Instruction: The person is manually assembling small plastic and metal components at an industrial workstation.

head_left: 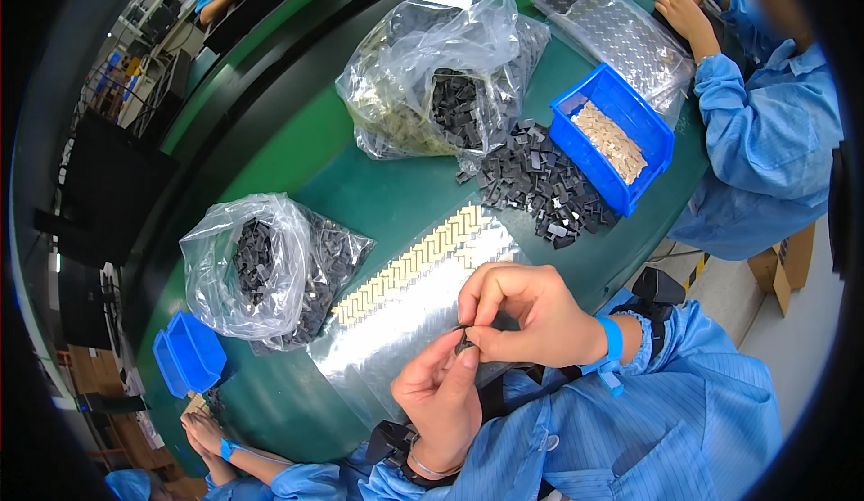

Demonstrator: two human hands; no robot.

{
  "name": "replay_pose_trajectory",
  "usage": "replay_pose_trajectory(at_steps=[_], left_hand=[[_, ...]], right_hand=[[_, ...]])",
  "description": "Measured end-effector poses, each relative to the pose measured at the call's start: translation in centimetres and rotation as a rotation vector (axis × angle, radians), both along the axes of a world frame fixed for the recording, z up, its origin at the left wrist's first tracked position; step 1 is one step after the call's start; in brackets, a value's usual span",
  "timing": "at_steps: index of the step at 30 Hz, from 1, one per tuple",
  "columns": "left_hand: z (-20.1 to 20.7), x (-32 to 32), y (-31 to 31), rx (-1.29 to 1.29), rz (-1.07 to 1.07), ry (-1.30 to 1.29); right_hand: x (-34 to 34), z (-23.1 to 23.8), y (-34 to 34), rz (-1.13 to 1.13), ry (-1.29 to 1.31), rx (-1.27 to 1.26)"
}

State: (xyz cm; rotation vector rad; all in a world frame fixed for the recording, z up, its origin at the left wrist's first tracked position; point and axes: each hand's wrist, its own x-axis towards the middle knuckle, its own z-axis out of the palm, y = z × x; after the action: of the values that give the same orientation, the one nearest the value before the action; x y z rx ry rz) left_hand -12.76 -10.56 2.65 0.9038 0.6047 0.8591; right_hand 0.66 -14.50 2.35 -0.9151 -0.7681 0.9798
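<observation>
My left hand (441, 395) pinches a small black plastic part (464, 343) between thumb and fingertips. From the right, my right hand (538, 316) closes its thumb and forefinger on the upper end of that part; whether a second small piece is between them is too small to tell. Both hands are over the near edge of a transparent plastic tray sheet (346, 370). Rows of small cream-coloured pieces (409, 269) lie along the sheet's far side. Just beyond its right end spreads a loose heap of black plastic parts (540, 181).
Two transparent bags of black parts, one large (387, 78) and one smaller (211, 271), stand on the green table (351, 186). A blue bin (650, 161) holds beige pieces; another blue bin (191, 357) is at left. Co-workers' hands (688, 15) work beside stacked trays (612, 37) and at lower left.
</observation>
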Motion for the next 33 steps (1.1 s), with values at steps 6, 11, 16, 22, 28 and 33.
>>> replay_pose_trajectory(at_steps=[6,11,16,22,28,33], left_hand=[[0.43,0.19,0.57,-0.201,-0.083,-0.095],[0.34,0.14,0.61,-0.236,-0.098,-0.127],[0.31,0.14,0.50,-0.258,-0.091,-0.133],[0.06,-0.10,0.38,-0.272,-0.087,-0.135],[-0.09,-0.31,0.44,-0.267,-0.081,-0.129],[-0.16,-0.42,0.77,-0.255,-0.082,-0.103]], right_hand=[[0.45,0.30,-0.03,0.126,0.194,-0.072],[0.34,0.05,-0.04,0.128,0.195,-0.087],[0.02,-0.10,0.08,0.061,0.098,-0.060],[-0.20,-0.13,0.22,0.020,0.001,-0.015],[-0.05,0.18,0.13,0.021,-0.095,-0.037],[0.13,0.30,0.53,-0.026,-0.202,-0.058]])
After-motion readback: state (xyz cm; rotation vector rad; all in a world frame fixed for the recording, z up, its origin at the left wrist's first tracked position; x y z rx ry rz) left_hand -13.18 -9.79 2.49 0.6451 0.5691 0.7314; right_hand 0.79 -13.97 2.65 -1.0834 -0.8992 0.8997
